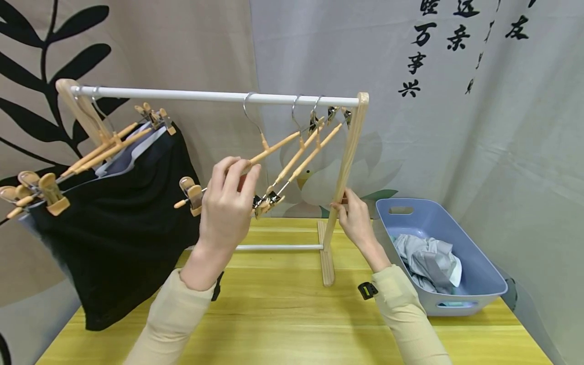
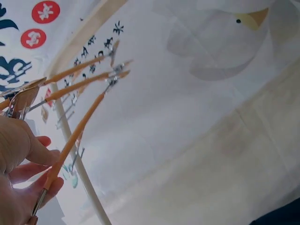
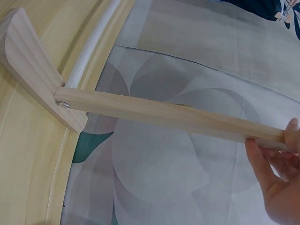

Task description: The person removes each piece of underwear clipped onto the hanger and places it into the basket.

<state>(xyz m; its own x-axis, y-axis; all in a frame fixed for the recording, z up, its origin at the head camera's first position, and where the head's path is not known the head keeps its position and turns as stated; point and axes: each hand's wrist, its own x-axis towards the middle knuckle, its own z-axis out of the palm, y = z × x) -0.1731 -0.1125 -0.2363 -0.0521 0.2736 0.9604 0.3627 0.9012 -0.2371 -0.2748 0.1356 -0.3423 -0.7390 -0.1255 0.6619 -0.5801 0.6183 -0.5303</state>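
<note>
My left hand (image 1: 227,205) pinches a wooden clip hanger (image 1: 276,146) that hangs by its hook from the rack's white rail (image 1: 182,95). The left wrist view shows thumb and fingers around the hanger's orange-brown bar (image 2: 77,133). My right hand (image 1: 357,219) grips the rack's right wooden post (image 1: 350,152) about midway up. In the right wrist view, thumb and fingers close on the post's edge (image 3: 164,112). Two more clip hangers (image 1: 315,154) hang just right of the pinched one, their clips bare.
Dark shorts (image 1: 132,218) hang from clip hangers at the rail's left end. A blue plastic basket (image 1: 479,258) with crumpled grey cloth (image 1: 429,261) stands on the wooden table (image 1: 292,324) at right. Printed curtains (image 1: 515,126) hang behind.
</note>
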